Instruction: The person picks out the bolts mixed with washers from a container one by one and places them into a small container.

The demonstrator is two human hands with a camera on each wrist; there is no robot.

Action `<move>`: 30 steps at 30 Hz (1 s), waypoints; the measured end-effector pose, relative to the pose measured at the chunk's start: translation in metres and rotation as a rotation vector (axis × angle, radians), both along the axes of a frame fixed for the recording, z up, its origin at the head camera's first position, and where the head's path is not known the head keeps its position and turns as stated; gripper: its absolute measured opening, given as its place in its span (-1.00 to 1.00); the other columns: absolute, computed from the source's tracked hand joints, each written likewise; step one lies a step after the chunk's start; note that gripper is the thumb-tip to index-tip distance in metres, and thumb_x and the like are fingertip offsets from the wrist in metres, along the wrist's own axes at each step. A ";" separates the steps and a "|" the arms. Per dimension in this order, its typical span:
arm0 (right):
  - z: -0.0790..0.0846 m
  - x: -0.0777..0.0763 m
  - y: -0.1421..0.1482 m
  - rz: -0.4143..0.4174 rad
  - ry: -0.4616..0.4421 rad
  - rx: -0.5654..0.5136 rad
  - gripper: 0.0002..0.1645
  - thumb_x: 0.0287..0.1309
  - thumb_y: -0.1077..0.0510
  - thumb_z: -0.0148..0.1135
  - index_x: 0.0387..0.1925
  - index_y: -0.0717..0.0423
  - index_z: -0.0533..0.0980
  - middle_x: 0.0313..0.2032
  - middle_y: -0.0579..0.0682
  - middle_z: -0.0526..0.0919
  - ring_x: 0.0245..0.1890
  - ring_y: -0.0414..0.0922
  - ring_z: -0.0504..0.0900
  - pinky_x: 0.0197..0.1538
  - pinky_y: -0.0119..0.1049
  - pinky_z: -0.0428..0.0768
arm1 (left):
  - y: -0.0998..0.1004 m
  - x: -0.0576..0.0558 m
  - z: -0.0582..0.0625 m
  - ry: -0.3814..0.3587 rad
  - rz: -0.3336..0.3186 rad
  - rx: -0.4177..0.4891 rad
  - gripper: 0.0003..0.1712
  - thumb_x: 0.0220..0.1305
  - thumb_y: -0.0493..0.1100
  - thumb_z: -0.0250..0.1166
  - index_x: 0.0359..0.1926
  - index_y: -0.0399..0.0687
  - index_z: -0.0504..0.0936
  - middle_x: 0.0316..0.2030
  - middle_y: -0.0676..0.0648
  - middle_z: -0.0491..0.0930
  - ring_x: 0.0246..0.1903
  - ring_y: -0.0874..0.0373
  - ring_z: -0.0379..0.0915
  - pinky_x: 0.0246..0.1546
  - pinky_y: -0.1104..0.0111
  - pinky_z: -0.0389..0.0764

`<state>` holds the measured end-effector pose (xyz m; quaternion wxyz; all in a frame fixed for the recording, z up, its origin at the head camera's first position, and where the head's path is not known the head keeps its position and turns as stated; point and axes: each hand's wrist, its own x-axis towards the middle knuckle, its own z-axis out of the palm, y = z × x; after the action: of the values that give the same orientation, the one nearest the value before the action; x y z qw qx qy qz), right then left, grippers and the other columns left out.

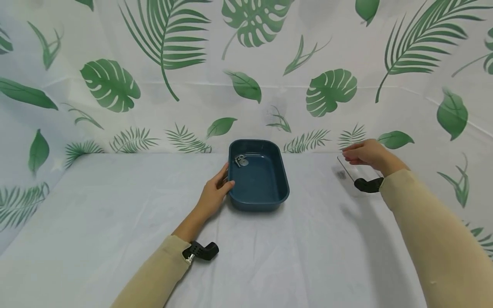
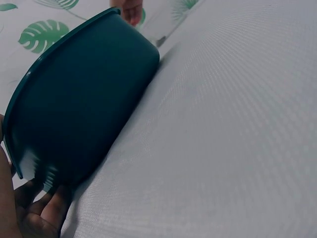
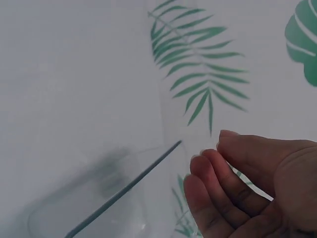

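Observation:
A dark blue rectangular basin (image 1: pixel 259 205) stands on the white cloth. My left hand (image 1: pixel 213 192) grips its left side, thumb at the rim and fingers (image 2: pixel 55 206) against the outer wall. Inside, near the far left corner, lie several small metal pieces (image 1: pixel 242 160), one of them a round disc. My right hand (image 1: pixel 367 155) hovers at the right above a clear, see-through container (image 3: pixel 143 225). Its fingers (image 3: pixel 197 191) are loosely bent towards the thumb, and nothing shows between them. A thin dark rod-like strip (image 3: pixel 124 191) runs slantwise beside that hand; its kind is unclear.
White cloth (image 1: pixel 115 214) covers the table. A leaf-printed sheet (image 1: pixel 269 85) hangs behind it, close to the basin's far side. A blurred dark patch (image 3: pixel 111 176) shows in or under the clear container. Each wrist wears a black camera mount (image 1: pixel 204 251).

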<state>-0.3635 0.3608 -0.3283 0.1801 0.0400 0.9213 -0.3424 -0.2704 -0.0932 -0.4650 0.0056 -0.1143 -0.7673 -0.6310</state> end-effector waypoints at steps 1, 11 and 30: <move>0.003 0.000 -0.003 0.009 0.007 -0.007 -0.35 0.50 0.05 0.07 0.40 0.41 0.30 0.21 0.24 0.60 -0.21 -0.38 0.64 -0.09 -0.50 0.69 | 0.000 0.000 0.000 -0.005 -0.002 0.002 -0.26 0.50 -0.11 0.16 0.59 0.17 0.11 0.51 -0.15 0.27 0.46 -0.07 0.29 0.44 0.07 0.39; 0.019 -0.002 -0.039 0.065 0.053 -0.083 -0.38 0.50 0.04 0.08 0.39 0.35 0.33 0.14 0.10 0.68 -0.17 -0.37 0.71 0.04 -0.39 0.72 | 0.001 0.019 0.033 -0.034 -0.035 -0.026 -0.25 0.51 -0.18 0.12 0.60 -0.07 0.05 0.51 -0.26 0.21 0.48 -0.12 0.25 0.44 0.07 0.38; 0.020 -0.007 -0.110 0.138 -0.015 -0.286 -0.36 0.48 0.08 0.11 0.42 0.37 0.30 0.26 0.23 0.56 -0.12 -0.27 0.75 0.16 -0.25 0.69 | 0.001 0.020 0.036 -0.033 -0.036 -0.004 -0.24 0.49 -0.21 0.12 0.59 -0.11 0.05 0.51 -0.29 0.22 0.47 -0.16 0.24 0.44 0.08 0.37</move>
<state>-0.3708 0.2511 -0.3086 0.2137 -0.0467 0.8625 -0.4564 -0.2506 -0.0927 -0.4295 -0.0185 -0.1176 -0.7665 -0.6312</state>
